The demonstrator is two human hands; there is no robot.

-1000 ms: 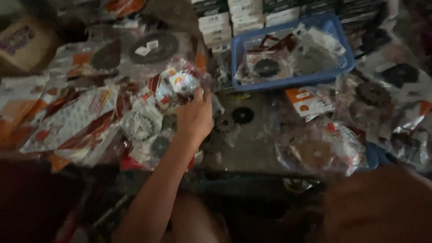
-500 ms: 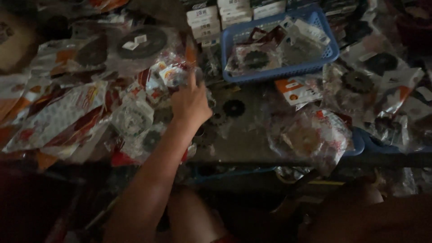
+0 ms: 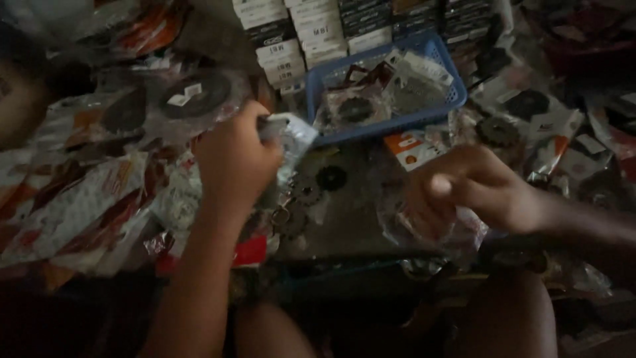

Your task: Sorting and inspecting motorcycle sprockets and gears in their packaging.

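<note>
A person is sitting over a dim, crowded bench, both bare hands working among bagged sprockets. The left hand (image 3: 235, 162) is closing its fingers (image 3: 255, 126) round a clear packet (image 3: 288, 136), which is sticking out past the fingertips toward a blue basket (image 3: 391, 122); what is inside the packet is too blurred to tell. Just below those fingers, loose sprockets (image 3: 301, 192) are lying bare on the bench (image 3: 351, 219), with a small black one (image 3: 330, 178) beside them. The right hand (image 3: 477, 189) is curling its fingers (image 3: 440, 185) almost shut, pinching the top of a clear bag (image 3: 430, 232) that is sagging beneath them; whether the bag is carrying a part I cannot tell. To the left of the left hand, red and white packets (image 3: 73, 205) are overlapping in a loose heap, and beyond the fingertips stacked boxes (image 3: 285, 40) are standing behind the basket. The likely trouble: the slick plastic could be slipping through either grip, since each hold is only on film. A dropped packet could be knocking the loose sprockets off the bench edge near the knees. The poor light could also be causing a mix-up among similar packets.
</note>
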